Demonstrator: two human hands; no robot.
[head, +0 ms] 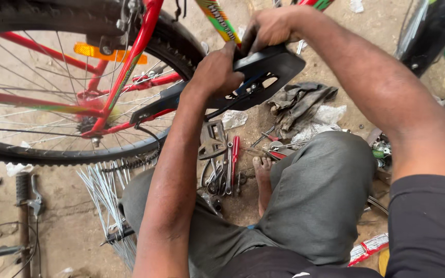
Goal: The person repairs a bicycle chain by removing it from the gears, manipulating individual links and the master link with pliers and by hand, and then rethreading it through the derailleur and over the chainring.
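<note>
Matt black plastic chain guard (276,67), smooth, lightly scuffed. Glossy red painted metal bicycle frame (130,56). Rough knobbly black rubber tyre (181,49); thin bright steel spokes (42,77); translucent orange plastic reflector (99,51). Crumpled grey cloth rag (300,103), dull and soiled. Shiny metal hand tools (225,164) with red grips. Bare bundled wire spokes (104,190). Dusty, gritty concrete floor (68,221).

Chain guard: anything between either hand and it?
Nothing visible. Both hands are already on the black chain guard: the left hand grips its middle and the right hand holds its upper front edge, beside the red bicycle frame.
</note>
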